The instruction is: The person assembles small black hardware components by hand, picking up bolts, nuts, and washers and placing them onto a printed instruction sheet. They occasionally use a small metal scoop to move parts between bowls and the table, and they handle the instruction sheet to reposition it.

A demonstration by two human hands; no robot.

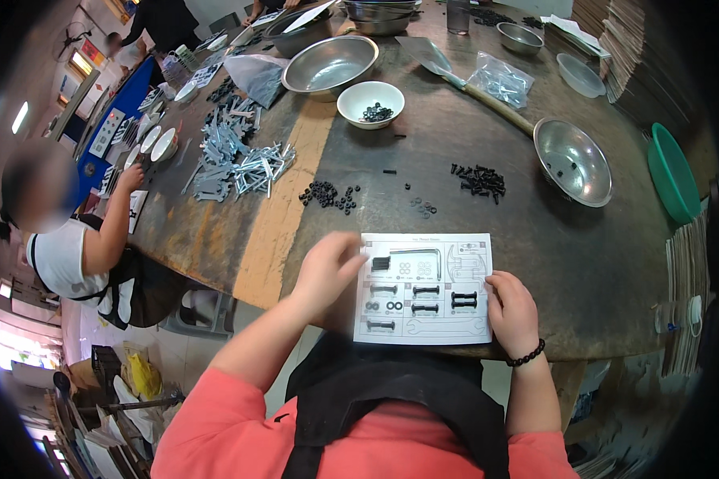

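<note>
A white printed card (423, 319) lies at the table's near edge, divided into fields with black bolts, rings and an L-shaped key; I cannot tell which are printed and which are real parts. My right hand (514, 315), a black bead bracelet on its wrist, grips the card's right edge. At the upper left edge hovers my left hand (329, 270), slightly blurred, fingers apart and nothing visible in them. Just beyond the card lie a heap of black nuts (327, 195), a few thin rings (423, 207) and a pile of black bolts (479, 182).
Flat metal wrenches (224, 140) and silver keys (264, 168) are heaped at left. Farther back stand a white bowl (371, 92), a steel bowl (331, 68) and a long-handled ladle (575, 152). A green basin (673, 172) is at right. Another person (72, 255) sits at left.
</note>
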